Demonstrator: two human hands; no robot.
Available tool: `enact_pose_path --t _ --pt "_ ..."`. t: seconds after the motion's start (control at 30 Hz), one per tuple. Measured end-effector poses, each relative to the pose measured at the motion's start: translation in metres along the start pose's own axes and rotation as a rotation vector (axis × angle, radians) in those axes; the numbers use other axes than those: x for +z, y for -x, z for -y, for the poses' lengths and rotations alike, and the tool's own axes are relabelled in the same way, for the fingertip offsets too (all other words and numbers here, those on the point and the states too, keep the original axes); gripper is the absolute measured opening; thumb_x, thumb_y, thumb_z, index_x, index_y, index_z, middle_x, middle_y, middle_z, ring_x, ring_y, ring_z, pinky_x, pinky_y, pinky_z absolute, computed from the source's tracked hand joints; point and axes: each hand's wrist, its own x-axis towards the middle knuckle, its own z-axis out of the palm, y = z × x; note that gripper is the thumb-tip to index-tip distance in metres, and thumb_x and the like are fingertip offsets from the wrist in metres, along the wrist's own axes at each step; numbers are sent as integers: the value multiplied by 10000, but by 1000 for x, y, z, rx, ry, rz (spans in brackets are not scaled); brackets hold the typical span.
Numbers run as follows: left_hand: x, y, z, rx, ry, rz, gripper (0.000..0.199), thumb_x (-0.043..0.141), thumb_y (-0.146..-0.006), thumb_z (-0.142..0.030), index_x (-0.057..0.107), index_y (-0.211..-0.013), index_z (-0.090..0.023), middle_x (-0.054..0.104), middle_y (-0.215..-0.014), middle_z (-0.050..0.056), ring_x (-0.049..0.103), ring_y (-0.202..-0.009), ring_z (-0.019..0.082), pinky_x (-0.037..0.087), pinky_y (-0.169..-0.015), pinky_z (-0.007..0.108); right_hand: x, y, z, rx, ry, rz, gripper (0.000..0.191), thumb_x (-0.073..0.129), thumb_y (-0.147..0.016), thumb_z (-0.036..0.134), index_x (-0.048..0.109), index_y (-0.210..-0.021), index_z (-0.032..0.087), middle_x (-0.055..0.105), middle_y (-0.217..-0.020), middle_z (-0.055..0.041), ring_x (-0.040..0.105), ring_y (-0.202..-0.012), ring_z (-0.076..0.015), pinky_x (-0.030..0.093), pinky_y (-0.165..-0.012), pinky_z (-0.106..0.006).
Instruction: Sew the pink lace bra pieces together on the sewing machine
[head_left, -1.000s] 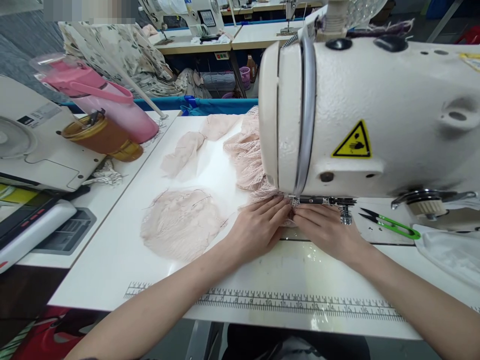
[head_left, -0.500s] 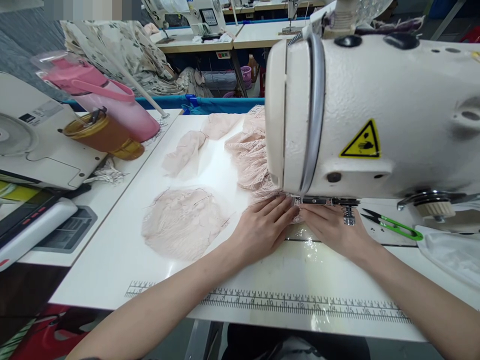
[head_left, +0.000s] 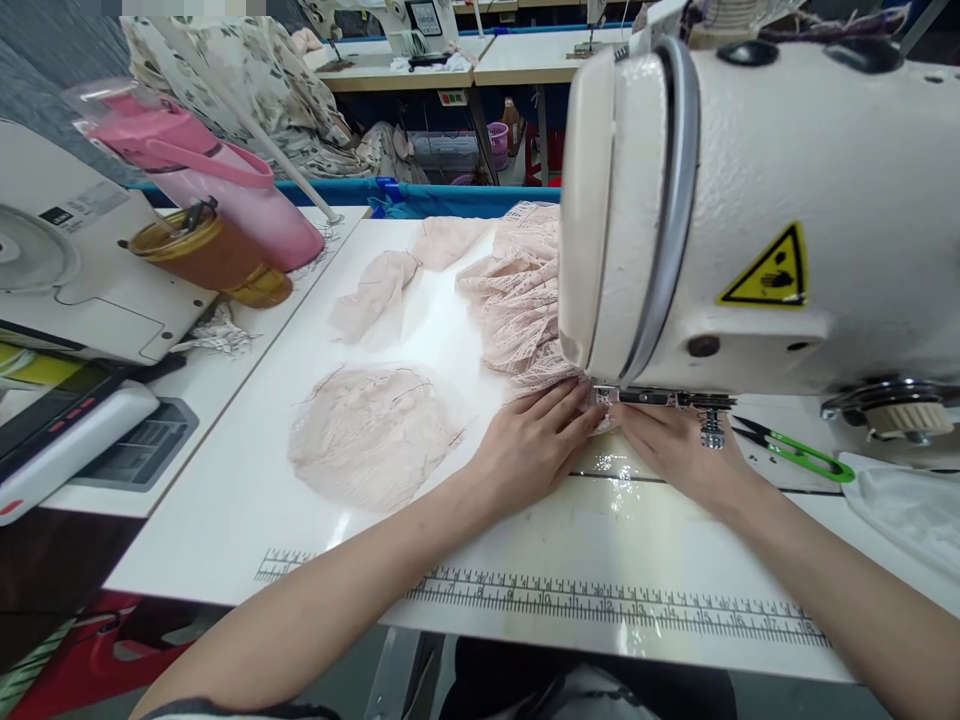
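Gathered pink lace fabric (head_left: 521, 300) runs under the head of a white sewing machine (head_left: 750, 200). My left hand (head_left: 529, 440) lies on the lace's near edge, just left of the presser foot (head_left: 606, 396), its fingers stretched out fairly flat. On the foot's right side rests my right hand (head_left: 679, 450), fingers extended toward the needle area and partly hidden by the metal attachment. Whether its fingertips pinch the cloth cannot be made out. A round sheer pink piece (head_left: 375, 437) lies left of my left hand, with thin pink strips (head_left: 375, 290) behind it.
Green thread snips (head_left: 799, 455) and a white cloth (head_left: 904, 505) lie right of my right hand. At the left stand a pink bottle (head_left: 217, 190) and an amber cup (head_left: 214, 260). A printed ruler (head_left: 585, 597) runs along the table's front edge.
The camera view has shifted slightly, so the machine appears further right and a little higher. Both hands keep nearly the same places beside the presser foot.
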Motion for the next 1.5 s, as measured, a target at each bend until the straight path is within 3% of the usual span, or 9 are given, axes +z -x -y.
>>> enact_pose_path --t 0.23,0.47,0.7,0.93,1.07,1.2,1.37,1.5 --pt "2 2 -1 72 26 -34 237 474 -960 -156 645 -1125 -151 651 -1243 57 598 -1190 194 469 -1074 387 1 2 2 -27 46 -60 177 522 -929 201 686 -874 239 718 -830 13 549 -613 -124 402 -618 -282" --pt "-2 1 2 53 106 -8 229 425 -925 -131 630 -1027 -125 670 -1203 86 641 -1126 192 482 -1063 390 -1 1 2 -214 182 17 197 518 -897 100 676 -919 214 708 -888 4 588 -723 -123 375 -602 -280" --pt "-2 1 4 1 114 -18 224 459 -852 -116 600 -1027 -113 676 -1185 117 629 -1145 228 504 -1038 399 5 2 3 -215 62 107 274 428 -931 83 669 -963 210 674 -892 -28 589 -834 -129 451 -724 -267" --pt "-2 1 2 5 156 -105 136 523 -839 -106 559 -965 -143 684 -1166 101 641 -1123 206 508 -1031 372 8 1 10 -158 79 20 138 479 -925 134 598 -910 201 688 -843 3 584 -781 -105 393 -721 -239" --pt "-1 3 2 -5 155 -121 121 518 -867 -128 559 -980 -139 694 -1139 99 640 -1123 202 519 -1012 368 5 2 14 -222 122 14 110 521 -916 145 593 -974 205 708 -942 14 607 -881 -109 409 -778 -244" --pt "0 3 4 3 161 -133 144 519 -889 -152 582 -1016 -130 692 -1150 91 624 -1151 193 503 -1028 358 5 5 14 -277 49 7 174 508 -893 61 616 -907 197 711 -925 25 598 -986 -108 425 -894 -251" --pt "2 5 8 66 129 -26 327 448 -961 -211 556 -1252 -108 627 -1280 84 572 -1224 201 443 -1089 394 4 7 13 -273 37 2 218 508 -882 37 654 -895 198 713 -894 23 617 -918 -101 458 -902 -260" --pt "2 6 10 92 91 44 372 387 -988 -235 561 -1293 -112 595 -1320 82 544 -1254 231 428 -1094 424 5 7 11 -246 6 14 223 511 -907 92 681 -912 236 706 -845 33 621 -863 -100 487 -840 -251"
